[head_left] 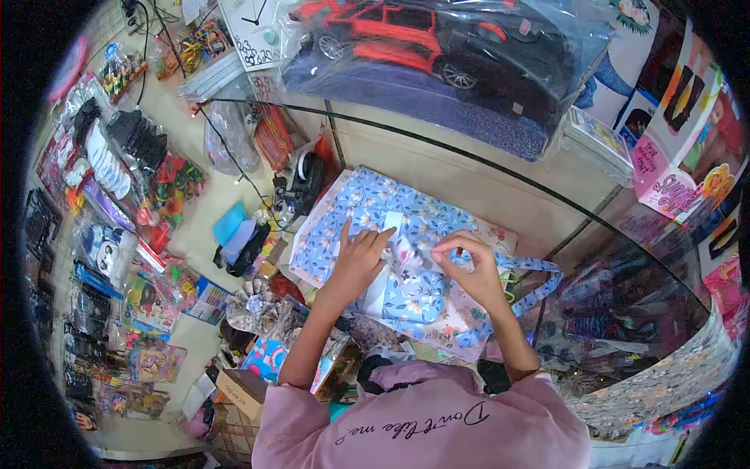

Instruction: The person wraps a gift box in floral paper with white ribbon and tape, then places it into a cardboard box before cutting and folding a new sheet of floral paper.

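Note:
A blue floral fabric bag [461, 205] lies flat in front of me, with a strap [547, 285] looping out to the right. My left hand [361, 262] rests on it with fingers spread, the thumb side beside a white strip [393, 223]. My right hand [474, 273] is closed in a pinch just above the bag; what the fingertips hold is too small to make out. Between the hands lies a small crumpled whitish piece [407, 259] with pink and dark marks. Below it sits a smaller blue floral pouch [422, 301].
A glass counter edge [469, 160] curves behind the bag. Above it stands a plastic-wrapped red and black toy car [398, 39]. A black tape-dispenser-like object [301, 184] sits left of the bag. Packaged goods [117, 164] hang on the left; a pink box [680, 184] stands right.

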{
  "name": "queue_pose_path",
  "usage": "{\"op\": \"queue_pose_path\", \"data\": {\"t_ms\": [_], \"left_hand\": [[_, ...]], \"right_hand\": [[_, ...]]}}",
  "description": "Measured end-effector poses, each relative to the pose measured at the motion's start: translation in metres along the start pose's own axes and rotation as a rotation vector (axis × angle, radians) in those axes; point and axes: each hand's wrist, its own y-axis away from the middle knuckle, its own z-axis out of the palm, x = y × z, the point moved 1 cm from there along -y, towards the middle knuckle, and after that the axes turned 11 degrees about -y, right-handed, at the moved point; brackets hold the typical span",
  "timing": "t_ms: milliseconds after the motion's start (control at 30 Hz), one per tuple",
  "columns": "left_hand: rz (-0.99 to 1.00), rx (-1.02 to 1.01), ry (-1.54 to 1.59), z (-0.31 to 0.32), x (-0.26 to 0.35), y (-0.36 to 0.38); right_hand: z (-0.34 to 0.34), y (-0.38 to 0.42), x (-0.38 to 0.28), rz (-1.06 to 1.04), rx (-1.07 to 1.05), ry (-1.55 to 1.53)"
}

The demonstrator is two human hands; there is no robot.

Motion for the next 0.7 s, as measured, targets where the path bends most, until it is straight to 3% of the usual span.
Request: {"op": "queue_pose_path", "data": {"t_ms": [100,333,567,700], "left_hand": [[0.005,0.007,0.027,-0.014,0.001,0.002],[0.063,0.249,0.034,-0.053,0.017,0.021],[0.088,0.598,-0.123,-0.027,0.022,0.044],[0.062,0.666,-0.108,-0.008,0.025,0.050]], "right_hand": [[-0.008,-0.001,-0.003,0.033,0.034,-0.042],[-0.016,-0.003,-0.014,0.009,0.067,-0.155],[-0.019,-0.013,-0.022,0.038,-0.137,-0.334],[-0.006,-0.013,-0.030,0.075,-0.331,-0.181]]}}
